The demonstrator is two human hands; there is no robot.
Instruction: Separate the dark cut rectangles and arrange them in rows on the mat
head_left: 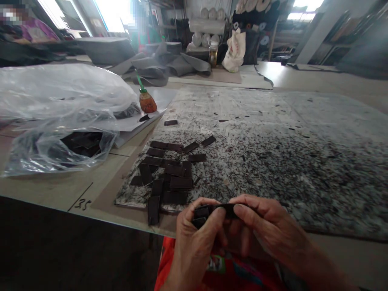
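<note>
Near the front edge of the table, my left hand point(198, 236) is closed on several small dark strips point(201, 211), with the thumb on top. My right hand point(269, 230) pinches the right end of a dark strip point(226, 210) that spans between both hands. The fingers under the strips are partly hidden. To the left of my hands, a loose pile of dark rectangular pieces point(181, 183) lies on a speckled white board point(242, 145). One piece point(153, 210) hangs over the board's front edge.
Clear plastic bags point(60, 91) lie at the left, one with dark pieces point(83, 142) inside. An orange-brown bottle point(147, 102) with a green nozzle stands behind the pile. Grey sheets point(182, 64), a jar point(213, 54) and a white bag point(235, 50) are farther back. A person point(38, 30) is at upper left.
</note>
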